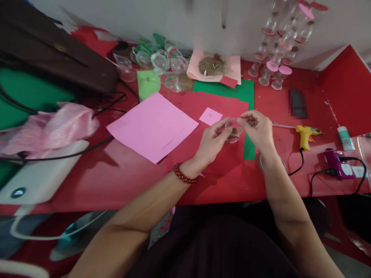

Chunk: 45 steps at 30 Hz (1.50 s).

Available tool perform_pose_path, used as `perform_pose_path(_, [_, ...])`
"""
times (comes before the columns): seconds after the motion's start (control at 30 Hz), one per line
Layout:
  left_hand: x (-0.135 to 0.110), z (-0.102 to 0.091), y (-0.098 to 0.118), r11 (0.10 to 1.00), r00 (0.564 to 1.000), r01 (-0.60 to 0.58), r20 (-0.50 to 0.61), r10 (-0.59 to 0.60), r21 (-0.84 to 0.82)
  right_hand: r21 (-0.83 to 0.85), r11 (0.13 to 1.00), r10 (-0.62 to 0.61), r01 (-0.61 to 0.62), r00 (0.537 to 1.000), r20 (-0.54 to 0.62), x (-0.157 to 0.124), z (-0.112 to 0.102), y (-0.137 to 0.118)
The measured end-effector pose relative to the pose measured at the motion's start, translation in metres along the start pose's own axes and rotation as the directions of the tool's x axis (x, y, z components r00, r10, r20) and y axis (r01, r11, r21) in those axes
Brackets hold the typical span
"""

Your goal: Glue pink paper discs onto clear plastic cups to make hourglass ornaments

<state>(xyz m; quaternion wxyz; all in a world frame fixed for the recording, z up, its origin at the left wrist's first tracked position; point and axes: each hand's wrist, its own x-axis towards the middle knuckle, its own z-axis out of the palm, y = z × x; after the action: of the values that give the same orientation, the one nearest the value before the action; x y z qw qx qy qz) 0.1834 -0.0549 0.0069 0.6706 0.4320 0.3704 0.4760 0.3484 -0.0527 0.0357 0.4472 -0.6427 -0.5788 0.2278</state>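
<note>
Above the red paper sheets [214, 162], my left hand [213, 141] is wrapped round a small clear plastic cup piece [234, 126] with something brown inside and pink at its underside. My right hand [257, 129] has its thumb and fingers pinched at the right side of that cup's rim. Whether a small separate piece sits between those fingers is hidden. A small pink paper square [211, 116] with a faint pencil mark lies just left of the cup. Further left rests a large pink sheet [153, 127].
Clear plastic hourglasses [272, 69] stand stacked at the back right. Plastic cups [160, 60] and brown sand on paper [213, 65] lie at the back. Right of my arm are a yellow glue gun [305, 136], its cord, and a purple power box [340, 164]. A dark bag [58, 50] stands left.
</note>
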Motion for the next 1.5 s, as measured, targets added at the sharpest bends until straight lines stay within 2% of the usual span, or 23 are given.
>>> perform_pose_path(0.1, [-0.002, -0.002, 0.001, 0.999, 0.997, -0.003, 0.076, 0.0, 0.041, -0.022, 1.0, -0.015, 0.016, 1.0, 0.013, -0.001, 0.0, -0.002])
perform_pose_path(0.2, [-0.004, -0.004, 0.005, 0.983, 0.989, -0.054, 0.148, 0.028, 0.175, -0.084, 0.996, -0.042, 0.043, 0.999, 0.018, -0.001, -0.002, -0.003])
perform_pose_path(0.33, [-0.003, -0.006, 0.01, 0.906, 0.982, -0.164, 0.153, 0.112, 0.391, -0.213, 0.974, -0.072, 0.074, 0.997, 0.017, -0.003, -0.003, -0.004])
perform_pose_path(0.53, [0.0, -0.007, 0.01, 0.81, 0.963, -0.271, 0.154, 0.223, 0.521, -0.33, 0.943, -0.033, 0.04, 0.999, 0.025, -0.006, 0.0, -0.007])
perform_pose_path(0.7, [0.001, -0.009, 0.007, 0.788, 0.951, -0.308, 0.154, 0.268, 0.533, -0.37, 0.929, 0.015, -0.005, 1.0, 0.023, -0.007, 0.003, -0.011])
perform_pose_path(0.93, [0.0, -0.007, 0.006, 0.814, 0.963, -0.269, 0.127, 0.237, 0.515, -0.416, 0.909, 0.013, 0.0, 1.0, 0.028, -0.005, 0.004, -0.014])
perform_pose_path(1.07, [0.001, -0.008, 0.003, 0.847, 0.96, -0.279, 0.105, 0.259, 0.453, -0.334, 0.941, -0.031, 0.053, 0.997, 0.072, -0.005, 0.002, -0.015])
perform_pose_path(1.27, [0.002, -0.007, 0.003, 0.837, 0.95, -0.31, 0.118, 0.289, 0.45, -0.222, 0.973, -0.038, 0.064, 0.992, 0.12, -0.001, 0.001, -0.014])
perform_pose_path(1.5, [0.001, -0.006, 0.001, 0.826, 0.945, -0.326, 0.143, 0.293, 0.46, -0.423, 0.905, -0.016, 0.043, 0.998, 0.067, -0.001, 0.003, -0.019])
